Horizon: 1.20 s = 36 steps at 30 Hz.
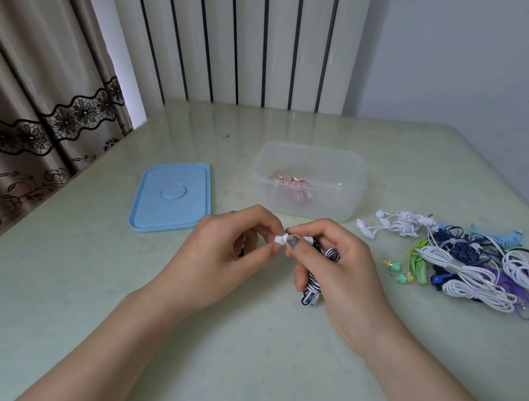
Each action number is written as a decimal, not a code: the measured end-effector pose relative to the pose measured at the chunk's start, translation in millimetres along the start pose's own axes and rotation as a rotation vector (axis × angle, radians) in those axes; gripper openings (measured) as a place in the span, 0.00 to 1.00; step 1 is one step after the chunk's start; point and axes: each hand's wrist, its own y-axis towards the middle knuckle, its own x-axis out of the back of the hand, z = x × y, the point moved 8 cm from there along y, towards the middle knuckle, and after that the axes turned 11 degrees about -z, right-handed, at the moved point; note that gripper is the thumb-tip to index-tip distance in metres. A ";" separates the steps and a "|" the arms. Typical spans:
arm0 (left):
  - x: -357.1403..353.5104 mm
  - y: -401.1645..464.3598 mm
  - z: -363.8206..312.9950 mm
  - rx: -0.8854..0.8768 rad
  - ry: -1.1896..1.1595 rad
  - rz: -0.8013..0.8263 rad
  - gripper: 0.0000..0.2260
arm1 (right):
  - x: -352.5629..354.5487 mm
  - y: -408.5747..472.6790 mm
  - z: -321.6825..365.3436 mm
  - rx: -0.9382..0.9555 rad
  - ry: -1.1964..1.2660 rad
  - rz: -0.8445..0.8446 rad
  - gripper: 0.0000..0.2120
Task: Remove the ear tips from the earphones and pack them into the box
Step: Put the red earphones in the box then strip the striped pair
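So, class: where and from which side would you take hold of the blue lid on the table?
Grip the lid by its raised rim on the near right corner: it lies flat, so only the edge offers purchase, and that corner sits closest to the hands.

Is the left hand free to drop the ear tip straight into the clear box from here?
Probably yes: the left hand pinches the white ear tip, the clear box stands open just beyond, and its blue lid lies aside.

No readable text, label, brand, number or sign shows on anything in view.
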 end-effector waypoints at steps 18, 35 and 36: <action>-10.6 2.1 13.8 0.270 -0.479 0.073 0.07 | -10.6 -1.9 -4.8 -0.284 0.297 0.144 0.03; -6.9 5.6 -11.6 0.028 -0.343 -0.148 0.04 | -20.0 -11.8 -0.4 -0.489 0.645 0.074 0.02; -7.8 5.9 -11.2 0.047 -0.382 -0.140 0.04 | -19.9 -11.7 -0.1 -0.493 0.656 0.072 0.02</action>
